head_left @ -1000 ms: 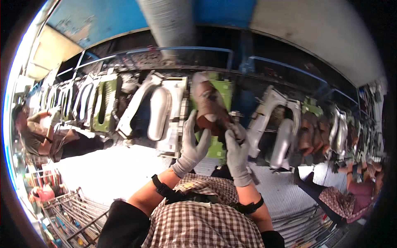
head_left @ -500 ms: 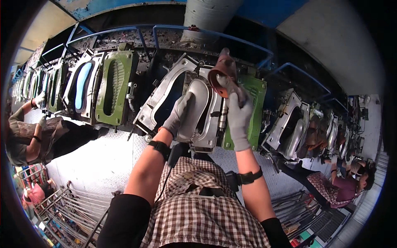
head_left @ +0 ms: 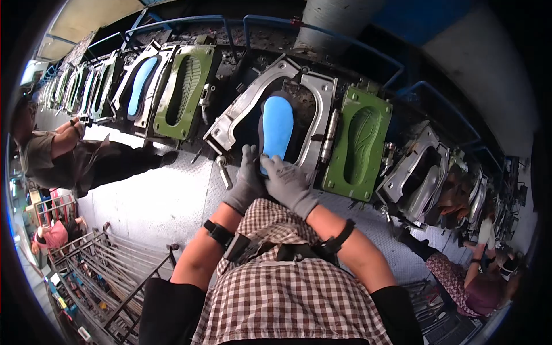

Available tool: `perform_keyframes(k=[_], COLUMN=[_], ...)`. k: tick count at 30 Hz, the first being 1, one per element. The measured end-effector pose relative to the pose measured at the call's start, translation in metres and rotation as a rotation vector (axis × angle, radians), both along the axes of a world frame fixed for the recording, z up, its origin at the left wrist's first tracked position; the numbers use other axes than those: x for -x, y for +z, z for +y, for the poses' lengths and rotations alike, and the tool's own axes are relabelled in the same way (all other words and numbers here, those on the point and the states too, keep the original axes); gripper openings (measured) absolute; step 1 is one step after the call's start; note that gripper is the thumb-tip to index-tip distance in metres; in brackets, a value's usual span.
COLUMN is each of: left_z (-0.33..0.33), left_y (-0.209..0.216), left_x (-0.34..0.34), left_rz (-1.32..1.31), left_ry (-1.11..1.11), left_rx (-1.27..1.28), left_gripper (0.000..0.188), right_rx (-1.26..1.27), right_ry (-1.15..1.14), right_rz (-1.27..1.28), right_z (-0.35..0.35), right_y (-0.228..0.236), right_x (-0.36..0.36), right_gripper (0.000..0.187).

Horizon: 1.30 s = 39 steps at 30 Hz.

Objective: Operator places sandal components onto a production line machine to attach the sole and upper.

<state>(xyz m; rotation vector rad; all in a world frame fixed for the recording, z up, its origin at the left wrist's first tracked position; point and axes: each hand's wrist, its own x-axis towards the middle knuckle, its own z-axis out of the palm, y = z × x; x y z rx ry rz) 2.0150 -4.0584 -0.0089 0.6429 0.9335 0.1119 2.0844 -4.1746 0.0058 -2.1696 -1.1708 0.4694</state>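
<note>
A blue, sole-shaped face (head_left: 278,123) points up in the middle of the silver metal mould frame (head_left: 229,118) in front of me. Dark material of a shoe upper (head_left: 261,138) shows along its far end and left edge. At its near end both gloved hands come together. My left hand (head_left: 246,183) is against the left side of that end, fingers bent around it. From the right, my right hand (head_left: 287,183) lies over the near end, fingers closed on its edge. The last beneath the upper is hidden.
To the right is a green mould plate (head_left: 359,146) with a foot-shaped hollow; another green plate (head_left: 184,92) is on the left. Further moulds line both sides. A blue rail (head_left: 328,34) runs behind. People work at left and right; a metal rack (head_left: 109,282) stands lower left.
The bare metal last is now covered by the blue-faced upper. My right hand, which held a brown upper, has come down beside my left at the near end. The view has shifted.
</note>
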Motion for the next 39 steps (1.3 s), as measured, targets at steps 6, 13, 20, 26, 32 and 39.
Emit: perform_keyframes(k=[6,13,20,26,32,39], left_z=[0.054,0.06,0.062,0.051,0.015,-0.019], left_y=[-0.001,-0.012,-0.008,-0.01,0.01,0.02], left_x=[-0.045,-0.074,-0.115,-0.167,-0.133,-0.079], left_rz=[0.035,-0.171,-0.283,-0.219,-0.14,-0.034], left_ry=[-0.28,-0.258,-0.394,-0.206,-0.409,-0.12], left_rx=[-0.386,-0.272,-0.303,-0.363,-0.454,-1.158], left_gripper=[0.085,0.096,0.095,0.085,0.067,0.064], right_rx=[-0.288,0.037,-0.158,-0.016,-0.022,-0.29], right_ry=[-0.436,-0.731,-0.749,-0.69,-0.679,-1.406], right_rz=[0.216,0.711,0.14,-0.082,0.116,-0.251], right_z=[-0.005,0.028,0.02,0.029,-0.016,-0.251], right_y=[0.012,-0.014,-0.016,0.014,0.01,0.015], right_x=[-0.042,-0.04,-0.035,-0.104,-0.09,-0.114], right_gripper=[0.06,0.068,0.065,0.071,0.059,0.024])
